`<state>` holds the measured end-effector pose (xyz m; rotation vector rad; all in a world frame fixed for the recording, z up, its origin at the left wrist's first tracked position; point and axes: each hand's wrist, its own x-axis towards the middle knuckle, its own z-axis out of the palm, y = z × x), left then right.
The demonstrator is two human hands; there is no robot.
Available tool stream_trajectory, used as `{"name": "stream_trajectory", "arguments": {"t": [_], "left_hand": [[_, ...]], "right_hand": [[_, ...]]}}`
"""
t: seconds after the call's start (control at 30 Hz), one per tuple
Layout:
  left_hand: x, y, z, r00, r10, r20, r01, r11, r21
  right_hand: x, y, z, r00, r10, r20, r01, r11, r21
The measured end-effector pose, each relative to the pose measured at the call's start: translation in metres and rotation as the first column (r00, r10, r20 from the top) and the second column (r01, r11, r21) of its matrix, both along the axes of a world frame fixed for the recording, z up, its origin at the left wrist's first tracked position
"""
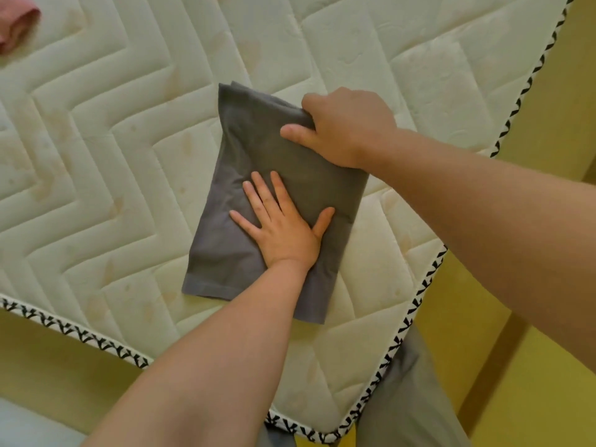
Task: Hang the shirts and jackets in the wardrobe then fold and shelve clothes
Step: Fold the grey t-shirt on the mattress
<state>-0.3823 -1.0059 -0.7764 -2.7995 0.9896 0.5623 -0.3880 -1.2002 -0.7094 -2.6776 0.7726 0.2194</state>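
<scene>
1. The folded grey garment (251, 156) lies flat on the bare quilted mattress (113, 156), towards its near right corner.
2. Your left hand (283, 227) rests palm down on the middle of the garment. Its fingers are straight and spread, pressing the cloth onto the bed.
3. Your right hand (345, 127) grips the garment's far right edge, fingers curled round the fold and thumb lying on top.
4. A pink cloth (16, 24) sits bunched at the far left of the mattress, well apart from the grey garment.
5. Your grey trousers (409, 398) show just beside the mattress's near corner.
</scene>
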Motion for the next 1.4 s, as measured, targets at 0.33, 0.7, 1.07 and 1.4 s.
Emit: {"name": "stream_trajectory", "arguments": {"t": [0.33, 0.7, 1.07, 1.4], "left_hand": [[0.094, 0.002, 0.067, 0.442, 0.419, -0.793, -0.886, 0.343, -0.312], [0.153, -0.100, 0.112, 0.633, -0.767, -0.107, 0.760, 0.642, -0.104], [0.162, -0.130, 0.111, 0.581, -0.757, -0.299, 0.782, 0.621, -0.051], [0.153, -0.136, 0.104, 0.600, -0.748, -0.285, 0.775, 0.632, -0.027]], "right_hand": [[-0.047, 0.082, 0.061, 0.989, -0.024, 0.144, -0.023, 0.950, 0.312], [-0.059, 0.048, 0.059, 0.954, -0.238, 0.182, 0.154, 0.911, 0.381], [-0.074, -0.019, 0.070, 0.966, -0.068, -0.248, 0.179, 0.869, 0.461], [-0.060, -0.025, 0.082, 0.936, 0.310, -0.166, -0.237, 0.904, 0.356]]}}
